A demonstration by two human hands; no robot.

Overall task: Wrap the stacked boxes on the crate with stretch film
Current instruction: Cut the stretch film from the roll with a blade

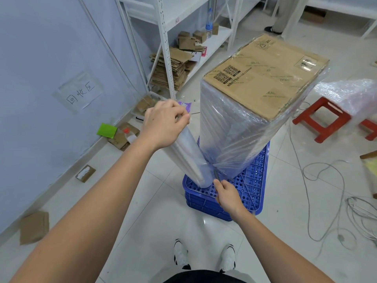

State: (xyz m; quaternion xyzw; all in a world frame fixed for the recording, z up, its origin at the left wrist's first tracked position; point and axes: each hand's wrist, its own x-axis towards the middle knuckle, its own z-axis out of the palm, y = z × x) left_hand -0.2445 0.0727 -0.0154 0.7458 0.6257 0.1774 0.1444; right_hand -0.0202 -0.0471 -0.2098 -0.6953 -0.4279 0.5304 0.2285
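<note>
A tall stack of boxes (263, 82), its sides already covered in clear film, stands upright on a blue crate (253, 180) on the floor. The left hand (163, 123) grips the top of the stretch film roll (189, 160), which leans with its foot on the crate's near left corner. The right hand (228, 196), nearer the stack's base, pinches a thin blade-like tool (215, 174) pointing up at the bunched film between roll and stack, likely to cut it.

"SEAL" on top box (265, 78); "回收区" on wall sheet (80, 92)
</note>
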